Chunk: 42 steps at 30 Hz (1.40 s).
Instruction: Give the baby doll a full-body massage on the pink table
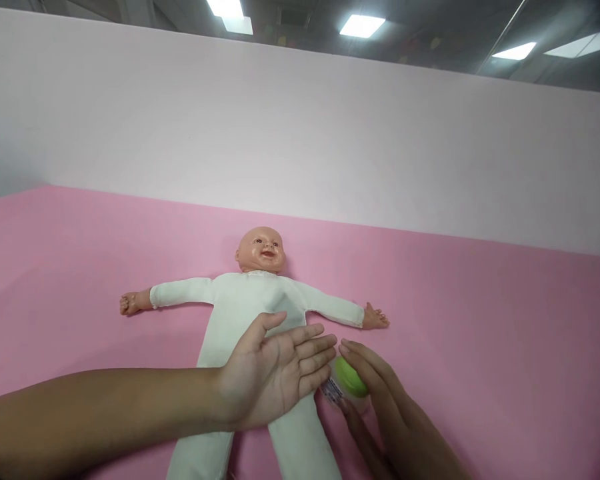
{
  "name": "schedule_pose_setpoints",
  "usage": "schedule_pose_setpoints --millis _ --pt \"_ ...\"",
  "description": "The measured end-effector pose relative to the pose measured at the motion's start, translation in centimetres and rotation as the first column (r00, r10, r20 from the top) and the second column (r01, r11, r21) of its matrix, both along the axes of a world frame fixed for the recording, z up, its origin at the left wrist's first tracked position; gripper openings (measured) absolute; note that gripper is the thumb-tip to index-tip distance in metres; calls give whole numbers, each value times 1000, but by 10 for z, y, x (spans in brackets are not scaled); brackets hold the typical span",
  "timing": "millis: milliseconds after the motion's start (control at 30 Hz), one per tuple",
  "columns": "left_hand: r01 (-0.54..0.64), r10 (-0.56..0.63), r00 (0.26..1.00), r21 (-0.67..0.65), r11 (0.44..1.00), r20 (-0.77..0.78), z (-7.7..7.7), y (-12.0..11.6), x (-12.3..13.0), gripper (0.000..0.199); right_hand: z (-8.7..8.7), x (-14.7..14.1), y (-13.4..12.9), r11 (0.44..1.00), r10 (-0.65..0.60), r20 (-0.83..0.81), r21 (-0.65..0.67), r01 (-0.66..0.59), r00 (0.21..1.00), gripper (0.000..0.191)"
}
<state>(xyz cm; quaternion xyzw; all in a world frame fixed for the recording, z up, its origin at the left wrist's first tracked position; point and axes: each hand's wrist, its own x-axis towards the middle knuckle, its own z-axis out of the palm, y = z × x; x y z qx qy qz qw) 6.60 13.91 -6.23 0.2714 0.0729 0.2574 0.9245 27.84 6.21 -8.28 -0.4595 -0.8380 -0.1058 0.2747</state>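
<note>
My left hand point(279, 375) is stretched out palm up above the lower body of a baby doll point(247, 303). Its fingers are extended and nothing lies on the palm. Just right of those fingertips, my right hand point(385, 393) curves around a small, clear container with a bright green lid point(350, 377). The right fingers are at its far side and the thumb at its near side. Part of the container is hidden by both hands, but a printed label shows. The doll lies on its back in a white cloth suit, arms spread wide and head away from me.
The doll rests on a pink surface point(480, 347). Behind it stands a plain white panel point(300, 133) across the full width. Beyond the panel's top edge, lit ceiling lamps point(363, 26) show.
</note>
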Motion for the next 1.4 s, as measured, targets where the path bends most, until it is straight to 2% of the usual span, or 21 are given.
schedule_pose_setpoints --millis 67,167,233,300,367,433,500,533,600,700,733,900,967,1067,1133,1267,1400 --pt "6 -6 1000 -8 1000 14 0 1 -1 99 -6 6 6 997 -55 14 62 54 998 55" --pt "24 -23 999 -15 1000 34 2 3 -2 97 -11 16 14 961 -234 10 154 230 972 57" --pt "18 -17 999 -25 1000 43 3 3 -2 91 -10 19 16 920 -359 2 170 354 933 60" --pt "31 -29 998 -42 999 50 4 3 -2 84 -6 17 14 907 -393 -11 161 389 919 64" --pt "102 -98 994 -67 993 53 4 1 -2 84 -2 9 9 943 -281 2 187 275 960 67" --pt "220 -216 975 -91 971 54 3 -2 -2 90 3 -1 3 971 -75 100 233 50 992 66" --pt "341 -337 940 -93 936 49 2 -4 -1 96 7 -10 0 956 88 244 253 -151 966 60" --pt "377 -374 926 -84 922 51 3 -5 0 97 10 -13 -1 947 126 302 247 -206 945 57" --pt "374 -370 927 -64 925 67 5 -5 0 95 14 -17 -2 953 114 359 223 -204 926 55" --pt "269 -261 960 -76 960 101 9 -3 1 88 17 -19 -4 977 19 355 191 -93 935 61" --pt "254 -245 964 -79 964 103 9 -3 1 87 17 -19 -4 977 17 356 191 -91 934 61" --pt "373 -370 926 -28 928 69 4 -3 4 98 12 -19 -4 952 128 363 215 -217 923 55" --pt "395 -394 918 -26 918 39 2 -4 4 101 10 -18 -4 971 103 319 172 -164 942 57" --pt "367 -366 930 -36 930 23 2 -4 4 105 13 -17 -4 993 50 263 90 -77 963 63" --pt "358 -358 934 -29 933 15 4 -4 3 107 16 -17 -3 988 90 270 98 -120 959 63" --pt "365 -365 931 26 931 -2 8 -4 2 101 18 -19 0 938 209 353 190 -289 912 60" --pt "279 -279 960 21 960 31 4 -6 5 87 9 -19 1 972 139 256 151 -182 957 67"
